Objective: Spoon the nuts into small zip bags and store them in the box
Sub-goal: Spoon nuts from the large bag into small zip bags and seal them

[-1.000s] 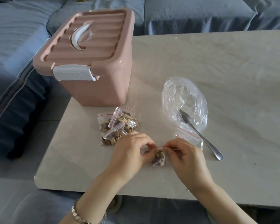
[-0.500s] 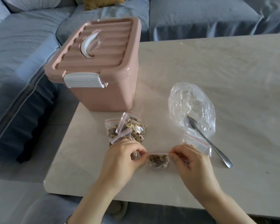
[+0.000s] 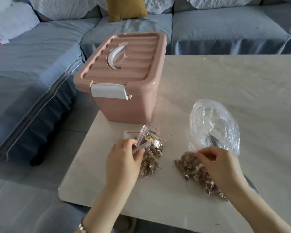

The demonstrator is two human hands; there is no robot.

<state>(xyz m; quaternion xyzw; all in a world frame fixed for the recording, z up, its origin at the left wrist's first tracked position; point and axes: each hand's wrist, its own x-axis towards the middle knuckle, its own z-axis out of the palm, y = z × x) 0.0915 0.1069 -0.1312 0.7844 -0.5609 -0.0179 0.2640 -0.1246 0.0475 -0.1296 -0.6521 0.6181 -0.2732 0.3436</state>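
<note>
Nuts fill every small zip bag on the table [image 3: 225, 84], and all of them lie near its front-left corner. The left hand [image 3: 124, 160] has its fingers curled, thumb and forefinger pinching the sealed strip of one filled bag [image 3: 148, 165], which lies flat just in front of the loose pile of filled bags [image 3: 156, 144]. Towards the middle of the front edge, the right hand [image 3: 222, 167] is curled too, its fingertips pinching the top of one of two more nut bags [image 3: 186, 163] that lie side by side under it on the surface. The pink box [image 3: 124, 101] stands at the left edge beyond the pile, its lid on and its white latch down. A large clear bag [image 3: 213, 118] lies crumpled beyond the right hand, with the bowl of the spoon [image 3: 216, 142] inside it; the handle passes under the right wrist and its end shows near the front edge. A blue sofa [image 3: 40, 68] runs along the far and left sides.
</note>
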